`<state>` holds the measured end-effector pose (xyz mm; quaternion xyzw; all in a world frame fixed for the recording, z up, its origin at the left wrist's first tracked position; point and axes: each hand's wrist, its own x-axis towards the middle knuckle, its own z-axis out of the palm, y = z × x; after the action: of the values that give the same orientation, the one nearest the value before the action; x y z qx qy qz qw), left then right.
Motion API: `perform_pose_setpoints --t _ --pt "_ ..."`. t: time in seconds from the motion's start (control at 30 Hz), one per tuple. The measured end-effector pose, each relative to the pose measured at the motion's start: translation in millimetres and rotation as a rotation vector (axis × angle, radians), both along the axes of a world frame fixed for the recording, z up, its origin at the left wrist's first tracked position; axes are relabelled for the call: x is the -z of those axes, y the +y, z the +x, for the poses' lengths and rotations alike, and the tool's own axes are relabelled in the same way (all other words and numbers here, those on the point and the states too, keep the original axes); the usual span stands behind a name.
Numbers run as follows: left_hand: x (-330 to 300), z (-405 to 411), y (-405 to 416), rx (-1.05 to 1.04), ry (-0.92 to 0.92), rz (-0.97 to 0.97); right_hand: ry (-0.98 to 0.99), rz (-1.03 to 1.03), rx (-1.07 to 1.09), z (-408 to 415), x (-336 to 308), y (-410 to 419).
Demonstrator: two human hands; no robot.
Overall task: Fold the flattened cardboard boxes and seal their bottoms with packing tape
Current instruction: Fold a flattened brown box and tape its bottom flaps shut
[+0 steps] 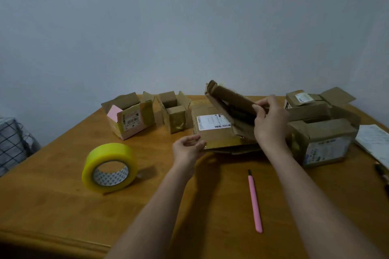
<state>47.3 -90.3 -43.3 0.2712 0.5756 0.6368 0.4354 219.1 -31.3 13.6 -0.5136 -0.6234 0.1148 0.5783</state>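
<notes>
Head view: plain wall, wooden tabletop (63,206) | flattened box (214,130) held mid-table, being opened up | near corner pinched by left hand (187,149), likely as anchor | flap gripped by right hand (270,120), fingers curled | tape roll (109,168) stood left, untouched

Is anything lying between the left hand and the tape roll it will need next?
Nothing visible does. The left hand pinches the near corner of the flat box, and the tape roll stands on edge to its left with only bare table between. The pink cutter lies off to the right.
</notes>
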Motion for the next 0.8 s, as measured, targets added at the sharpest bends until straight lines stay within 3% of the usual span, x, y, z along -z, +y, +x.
perform_pose_setpoints --t 0.13,0.23,0.37,0.5,0.8 --pt "-14 -17 2 0.184 -0.069 0.076 0.098 0.085 0.008 0 -13 -3" --pt "-17 -23 -1 0.315 -0.04 -0.005 0.177 0.148 0.022 -2 -28 -8" --pt "-13 -25 -12 0.28 -0.063 -0.003 0.275 0.208 -0.03 -4 -53 -25" --pt "-17 -35 -31 0.215 0.163 0.043 0.333 0.175 -0.194 -1 -76 -52" --pt "-65 -56 -113 0.308 0.294 0.272 0.289 0.027 -0.415 -19 -92 -111"
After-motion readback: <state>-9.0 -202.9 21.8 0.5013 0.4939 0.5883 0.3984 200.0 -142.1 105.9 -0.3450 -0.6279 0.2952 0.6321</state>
